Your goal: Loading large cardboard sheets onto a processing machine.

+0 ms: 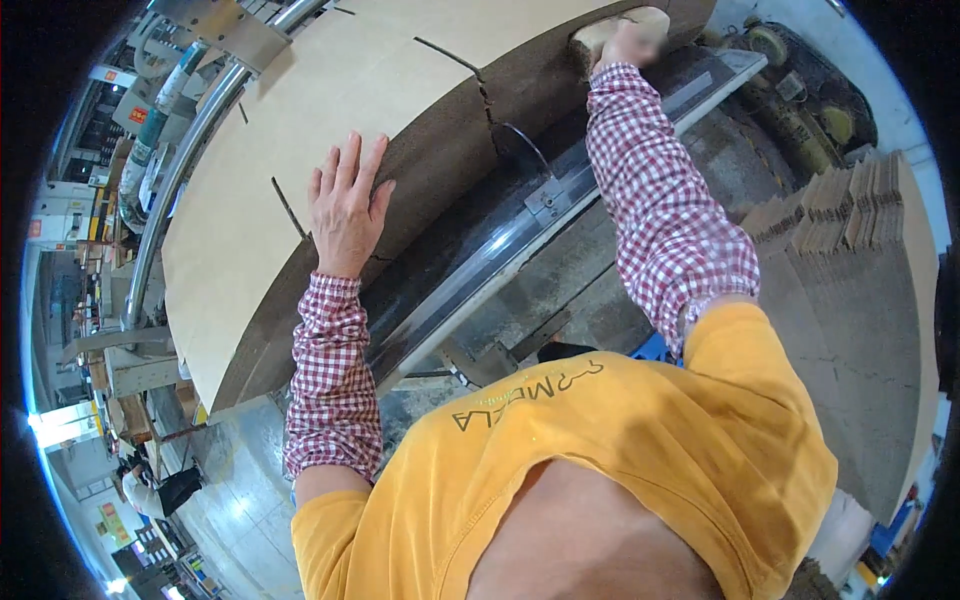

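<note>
Left hand (pixel 346 205): lies flat with the fingers spread on the top sheet of the cardboard stack (pixel 300 150), close to the stack's near edge, left of centre in the frame. The grip is released; nothing is held, the palm only presses down.
Right hand (pixel 622 38): reaches far up to the top of the frame, right of centre, and sits at the far corner of the same stack. It is curled over the edge, but it is small and bent by the lens, so I cannot tell whether the grip is clenched on the sheets or just resting there.
Cardboard stack: a thick pile of large tan sheets filling the upper left and centre, its dark layered side facing the person; thin slots are cut into the top sheet.
Metal rail (pixel 500 245): a shiny bar with a bracket runs diagonally just below the stack's edge, between the stack and the person.
Sleeves: both forearms wear red-and-white checked sleeve covers (pixel 335 380) over a yellow shirt (pixel 600 450).
Second pile (pixel 850 250): flat cardboard pieces standing on edge at the right of the frame, well apart from both hands.
Background: a workshop floor and machines at the left rim.
</note>
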### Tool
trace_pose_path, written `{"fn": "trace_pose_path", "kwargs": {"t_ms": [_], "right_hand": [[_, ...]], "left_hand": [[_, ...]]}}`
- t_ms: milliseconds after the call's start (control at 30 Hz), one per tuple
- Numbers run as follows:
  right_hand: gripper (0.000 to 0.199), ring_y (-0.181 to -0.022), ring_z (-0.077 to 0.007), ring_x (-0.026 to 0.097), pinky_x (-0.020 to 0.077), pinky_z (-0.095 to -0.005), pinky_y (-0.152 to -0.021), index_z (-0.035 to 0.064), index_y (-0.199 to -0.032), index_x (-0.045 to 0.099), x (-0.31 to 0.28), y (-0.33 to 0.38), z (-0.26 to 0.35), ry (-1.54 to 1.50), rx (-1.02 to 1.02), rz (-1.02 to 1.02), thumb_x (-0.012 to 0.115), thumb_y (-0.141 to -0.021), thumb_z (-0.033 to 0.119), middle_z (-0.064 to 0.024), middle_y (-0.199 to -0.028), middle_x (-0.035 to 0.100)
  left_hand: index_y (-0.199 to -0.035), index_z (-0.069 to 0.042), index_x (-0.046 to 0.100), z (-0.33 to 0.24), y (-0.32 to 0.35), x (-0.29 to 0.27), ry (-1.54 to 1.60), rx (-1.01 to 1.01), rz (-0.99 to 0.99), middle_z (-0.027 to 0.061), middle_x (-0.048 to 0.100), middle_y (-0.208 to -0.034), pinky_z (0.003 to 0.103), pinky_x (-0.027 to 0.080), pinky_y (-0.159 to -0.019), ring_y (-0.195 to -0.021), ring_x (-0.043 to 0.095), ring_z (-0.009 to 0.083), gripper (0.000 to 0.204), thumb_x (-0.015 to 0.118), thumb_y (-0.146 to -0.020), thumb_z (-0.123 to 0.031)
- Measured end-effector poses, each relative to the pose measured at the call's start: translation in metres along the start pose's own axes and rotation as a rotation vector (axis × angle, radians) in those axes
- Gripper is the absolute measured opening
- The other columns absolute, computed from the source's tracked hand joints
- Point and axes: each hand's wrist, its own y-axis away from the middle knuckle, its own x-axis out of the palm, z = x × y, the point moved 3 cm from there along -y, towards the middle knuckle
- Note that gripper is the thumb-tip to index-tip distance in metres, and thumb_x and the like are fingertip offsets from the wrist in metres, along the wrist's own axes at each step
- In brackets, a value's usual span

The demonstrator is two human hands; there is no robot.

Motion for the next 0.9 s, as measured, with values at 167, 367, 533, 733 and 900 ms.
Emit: {"fn": "trace_pose_path", "kwargs": {"t_ms": [167, 367, 533, 733, 900], "right_hand": [[0.064, -0.094, -0.0289, 0.054, 0.0508, -0.0400, -0.075, -0.0001, -0.123, 0.020, -0.018, 0.013, 0.012, -0.259, 0.024, 0.161, 0.059, -0.076, 0.019, -0.0205, -0.117, 0.040], [0.073, -0.092, -0.0285, 0.054, 0.0483, -0.0385, -0.075, -0.0011, -0.127, 0.017, -0.008, 0.019, 0.007, -0.027, 0.046, 0.086, 0.060, -0.072, 0.020, -0.0190, -0.119, 0.039], [0.073, -0.103, -0.0306, 0.048, 0.0419, -0.0396, -0.086, 0.0002, -0.127, 0.020, -0.022, 0.054, 0.010, 0.028, -0.116, 0.023, 0.063, -0.071, 0.021, -0.0196, -0.118, 0.041], [0.056, -0.084, -0.0253, 0.057, 0.0486, -0.0390, -0.071, -0.0049, -0.112, 0.043, -0.011, 0.064, 0.012, -0.240, -0.040, 0.204, 0.066, -0.068, 0.021, -0.0139, -0.101, 0.054], [0.043, -0.093, -0.0224, 0.054, 0.0467, -0.0380, -0.078, 0.0031, -0.112, 0.042, -0.029, 0.143, 0.071, -0.328, -0.056, 0.560, 0.053, -0.079, 0.028, -0.0110, -0.107, 0.051]], "left_hand": [[-0.129, -0.023, 0.039, 0.005, 0.007, -0.003, -0.025, -0.012, 0.001, 0.0072, 0.041, -0.130, 0.042, 0.032, -0.094, -0.115, 0.041, 0.0291, 0.053, 0.057, -0.080, -0.027], [-0.129, -0.024, 0.038, 0.000, -0.001, 0.000, 0.017, 0.016, -0.030, 0.0076, 0.041, -0.129, 0.043, 0.032, -0.093, -0.115, 0.042, 0.0294, 0.054, 0.059, -0.079, -0.025], [-0.129, -0.024, 0.038, 0.000, 0.005, 0.000, -0.002, 0.010, -0.043, 0.0078, 0.042, -0.129, 0.043, 0.033, -0.093, -0.114, 0.042, 0.0293, 0.054, 0.058, -0.079, -0.023], [-0.126, -0.022, 0.041, 0.011, 0.012, 0.011, -0.066, 0.019, -0.103, 0.0089, 0.046, -0.124, 0.042, 0.035, -0.090, -0.109, 0.046, 0.0295, 0.050, 0.056, -0.079, -0.015], [-0.126, -0.019, 0.040, 0.013, 0.019, 0.004, 0.088, 0.007, -0.086, 0.0127, 0.046, -0.122, 0.041, 0.037, -0.089, -0.108, 0.046, 0.0313, 0.051, 0.057, -0.079, -0.020]]}}
